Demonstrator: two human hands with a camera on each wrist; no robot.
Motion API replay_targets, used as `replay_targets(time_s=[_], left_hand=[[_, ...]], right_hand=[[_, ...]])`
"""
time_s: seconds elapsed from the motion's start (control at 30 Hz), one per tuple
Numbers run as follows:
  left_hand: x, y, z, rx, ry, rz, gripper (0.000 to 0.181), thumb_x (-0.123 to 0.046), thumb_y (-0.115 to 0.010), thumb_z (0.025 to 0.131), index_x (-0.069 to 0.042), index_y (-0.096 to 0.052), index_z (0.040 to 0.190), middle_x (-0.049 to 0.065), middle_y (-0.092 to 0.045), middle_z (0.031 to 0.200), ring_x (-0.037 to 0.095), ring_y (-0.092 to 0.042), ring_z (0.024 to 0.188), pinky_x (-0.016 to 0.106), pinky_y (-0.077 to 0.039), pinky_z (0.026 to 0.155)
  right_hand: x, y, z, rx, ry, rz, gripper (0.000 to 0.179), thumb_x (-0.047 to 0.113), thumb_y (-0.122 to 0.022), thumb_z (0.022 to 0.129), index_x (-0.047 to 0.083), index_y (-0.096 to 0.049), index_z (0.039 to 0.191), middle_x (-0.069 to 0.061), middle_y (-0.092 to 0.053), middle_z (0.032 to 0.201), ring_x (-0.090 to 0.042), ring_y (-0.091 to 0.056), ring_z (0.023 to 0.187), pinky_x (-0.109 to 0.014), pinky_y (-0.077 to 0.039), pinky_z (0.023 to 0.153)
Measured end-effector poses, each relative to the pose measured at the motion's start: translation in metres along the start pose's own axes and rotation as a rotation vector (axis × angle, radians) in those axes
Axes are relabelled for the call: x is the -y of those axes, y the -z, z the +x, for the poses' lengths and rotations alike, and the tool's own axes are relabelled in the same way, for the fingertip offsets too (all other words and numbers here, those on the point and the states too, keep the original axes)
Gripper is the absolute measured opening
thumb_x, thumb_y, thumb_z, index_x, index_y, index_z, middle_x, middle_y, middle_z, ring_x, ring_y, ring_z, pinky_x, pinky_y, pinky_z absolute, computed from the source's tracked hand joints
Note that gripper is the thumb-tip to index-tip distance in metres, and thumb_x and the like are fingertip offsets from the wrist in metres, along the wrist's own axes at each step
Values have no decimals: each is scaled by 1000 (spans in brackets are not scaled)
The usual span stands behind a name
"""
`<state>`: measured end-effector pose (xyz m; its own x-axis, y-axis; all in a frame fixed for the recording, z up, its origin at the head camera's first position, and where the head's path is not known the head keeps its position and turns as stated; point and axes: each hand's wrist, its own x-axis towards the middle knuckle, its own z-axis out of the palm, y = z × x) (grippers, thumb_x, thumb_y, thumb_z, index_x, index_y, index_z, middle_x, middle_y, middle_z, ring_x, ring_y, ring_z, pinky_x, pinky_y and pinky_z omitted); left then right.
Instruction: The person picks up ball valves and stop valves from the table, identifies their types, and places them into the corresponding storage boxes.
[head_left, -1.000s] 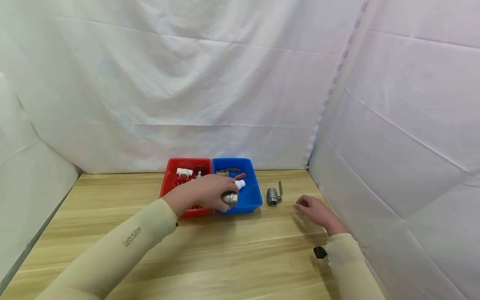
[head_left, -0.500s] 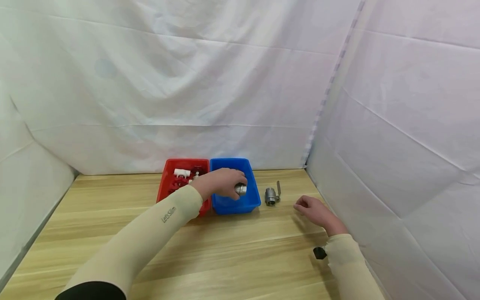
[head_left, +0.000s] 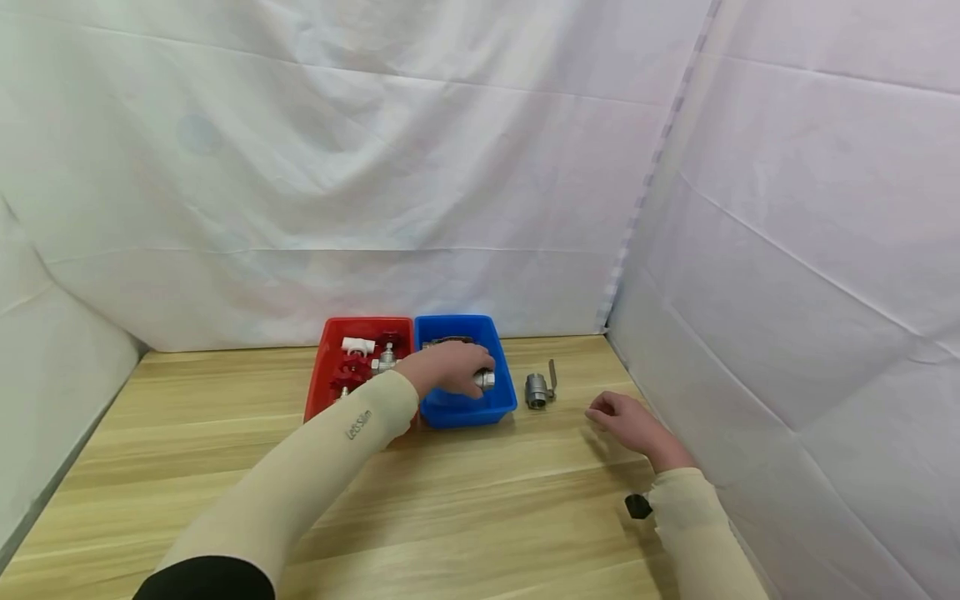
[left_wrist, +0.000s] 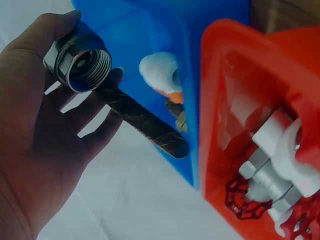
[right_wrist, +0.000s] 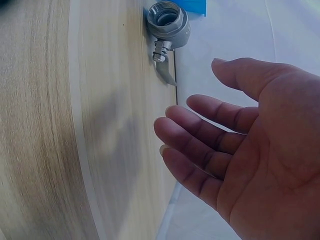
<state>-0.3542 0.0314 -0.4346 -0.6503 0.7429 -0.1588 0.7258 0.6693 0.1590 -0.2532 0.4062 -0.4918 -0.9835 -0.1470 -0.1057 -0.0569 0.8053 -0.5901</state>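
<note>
My left hand (head_left: 459,368) is over the blue bin (head_left: 504,392), gripping a metal ball valve (head_left: 486,380). In the left wrist view, thumb and fingers hold the ball valve (left_wrist: 82,57) by its threaded body, and its dark lever handle (left_wrist: 142,120) slants away below. A white fitting (left_wrist: 159,70) with an orange part lies inside the blue bin. My right hand (head_left: 626,423) hovers at the right with loosely bent fingers and holds nothing; the right wrist view shows its palm (right_wrist: 280,145). Nearest to it, a second ball valve (head_left: 536,390) stands on the table, lever up.
A red bin (head_left: 321,367) touches the blue bin's left side. It holds a white tee fitting (head_left: 357,346) and valves with red handwheels (head_left: 351,369). White cloth (head_left: 375,167) hangs behind and at the sides of the wooden table (head_left: 465,517).
My left hand has carried the ball valve rightward, from the bins' shared edge to over the blue bin. The right hand has stayed nearly still. The view has shifted slightly.
</note>
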Motion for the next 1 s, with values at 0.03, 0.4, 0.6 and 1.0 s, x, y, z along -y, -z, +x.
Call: replay_targets(time_s=[0.03,0.4,0.6,1.0], left_hand=[[-1,-2,3,8,5,3,60,-41,-81,103,-19,-63,156,4,-67,147,27,-64,132,49,-54,115],[-8,-22,18,37,47,3,50,-37,-80,105,-17,-69,149,3,-72,137,20,-68,118,43,-57,109],[-8,-26,18,35,49,37,49,-38,-79,106,-18,-70,149,3,-73,136,21,-69,118,44,-55,112],[-15,-33,15,19,49,82,43,-35,-78,107,-16,-73,145,5,-76,133,24,-71,121,46,-55,114]], right_hand=[[0,0,0,-4,-3,-2,23,28,-66,114,7,-73,119,-10,-74,110,-21,-69,93,-41,-58,81],[2,-3,-7,-9,-2,-1,25,28,-66,114,5,-73,121,-12,-75,111,-29,-71,97,-44,-58,84],[1,-4,-7,-15,1,-9,26,28,-66,114,4,-73,120,-11,-75,109,-28,-70,95,-45,-58,83],[3,-4,-14,13,-25,18,24,29,-66,114,6,-72,120,-12,-73,108,-28,-68,93,-42,-55,80]])
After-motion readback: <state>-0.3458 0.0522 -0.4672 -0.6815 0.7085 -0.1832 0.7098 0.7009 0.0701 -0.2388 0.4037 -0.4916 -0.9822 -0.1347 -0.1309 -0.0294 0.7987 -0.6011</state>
